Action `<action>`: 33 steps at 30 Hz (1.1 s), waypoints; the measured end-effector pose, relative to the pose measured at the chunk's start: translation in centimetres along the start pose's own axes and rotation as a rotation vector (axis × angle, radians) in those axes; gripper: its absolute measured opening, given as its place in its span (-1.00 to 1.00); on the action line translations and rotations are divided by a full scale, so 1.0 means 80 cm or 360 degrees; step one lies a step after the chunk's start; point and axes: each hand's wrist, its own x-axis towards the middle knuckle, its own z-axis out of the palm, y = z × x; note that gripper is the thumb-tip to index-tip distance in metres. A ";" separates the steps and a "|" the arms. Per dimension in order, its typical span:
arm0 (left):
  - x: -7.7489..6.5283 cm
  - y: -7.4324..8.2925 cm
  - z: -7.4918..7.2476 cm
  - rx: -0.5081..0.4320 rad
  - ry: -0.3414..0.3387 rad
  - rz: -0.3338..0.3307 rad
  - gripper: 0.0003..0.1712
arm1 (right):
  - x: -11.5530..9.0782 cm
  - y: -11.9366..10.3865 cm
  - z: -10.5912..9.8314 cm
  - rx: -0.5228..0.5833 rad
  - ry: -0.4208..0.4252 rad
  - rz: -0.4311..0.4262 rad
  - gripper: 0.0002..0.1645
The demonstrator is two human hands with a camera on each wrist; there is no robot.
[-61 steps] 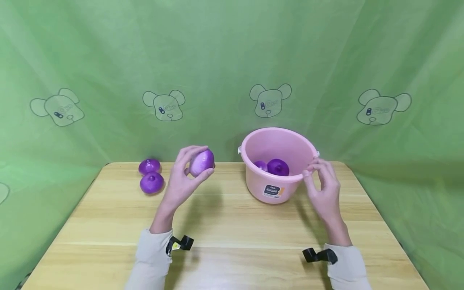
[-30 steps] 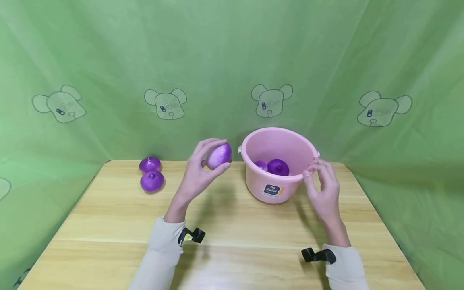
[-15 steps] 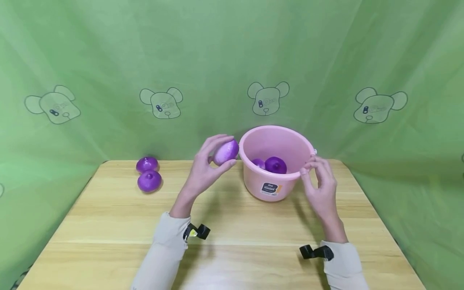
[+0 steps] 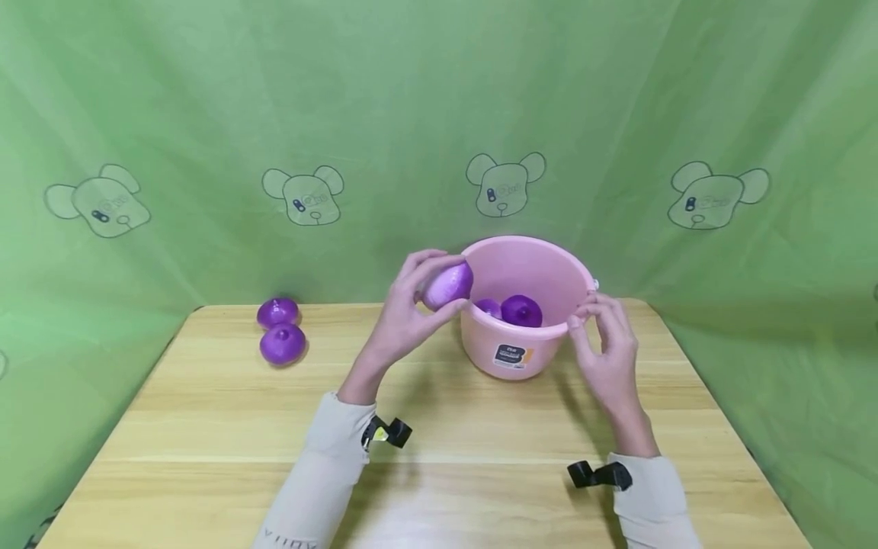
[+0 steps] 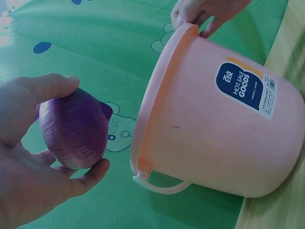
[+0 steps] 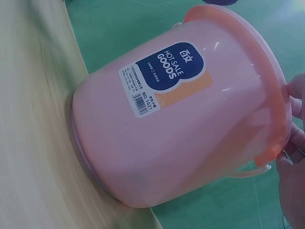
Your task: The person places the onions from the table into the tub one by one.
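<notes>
A purple onion (image 4: 449,285) is gripped between the thumb and fingers of my left hand (image 4: 405,316), at the left rim of a pink bucket (image 4: 513,347). The left wrist view shows this onion (image 5: 76,129) apart from the bucket wall (image 5: 190,124), its pointed end towards the rim. With thumb and fingers my right hand (image 4: 610,358) pinches the bucket's right rim; the right wrist view shows those fingers (image 6: 296,138) at the rim's edge. Inside the bucket lie a dark purple onion (image 4: 522,311) and a paler one (image 4: 489,307), partly hidden by the wall.
Two more purple onions (image 4: 277,313) (image 4: 283,344) sit touching each other at the back left of the wooden table (image 4: 206,427). A green curtain (image 4: 398,99) with bear-head drawings hangs behind and along both sides. A white handle (image 5: 164,189) hangs at the bucket's side.
My left hand has carried the onion rightwards and slightly up, from open table to the bucket's left rim. My right hand stays on the rim.
</notes>
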 end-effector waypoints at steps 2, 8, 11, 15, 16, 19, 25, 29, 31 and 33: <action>0.004 0.000 0.001 0.0017 -0.0001 0.0004 -0.35 | 0.002 -0.003 0.002 -0.0001 0.0002 -0.0002 -0.87; 0.013 0.002 0.007 0.0021 -0.0036 0.0020 -0.36 | 0.008 -0.030 0.009 -0.0004 0.0009 -0.0004 -0.87; 0.017 0.004 0.011 0.0009 -0.0047 0.0024 -0.36 | 0.008 -0.040 0.010 -0.0012 0.0000 0.0010 -0.88; 0.023 0.006 0.020 -0.0022 -0.0066 0.0034 -0.34 | 0.007 -0.044 0.010 -0.0013 0.0000 0.0015 -0.88; 0.025 0.007 0.023 -0.0032 -0.0074 0.0040 -0.34 | 0.007 -0.043 0.009 -0.0011 0.0000 0.0015 -0.88; 0.029 0.007 0.031 -0.0058 -0.0108 0.0044 -0.33 | 0.005 -0.043 0.008 -0.0013 -0.0003 0.0020 -0.89; 0.038 0.005 0.047 0.0063 -0.0125 0.0026 -0.32 | 0.002 -0.042 0.003 -0.0030 0.0029 0.0039 -0.90; 0.040 0.004 0.052 0.0101 -0.0128 0.0040 -0.32 | 0.004 -0.041 0.005 -0.0004 0.0018 0.0019 -0.90; 0.041 0.002 0.054 0.0080 -0.0141 0.0042 -0.32 | 0.005 -0.039 0.007 0.0007 0.0006 0.0006 -0.90; 0.042 0.000 0.055 0.0055 -0.0160 0.0037 -0.31 | 0.006 -0.038 0.008 0.0011 0.0001 0.0002 -0.89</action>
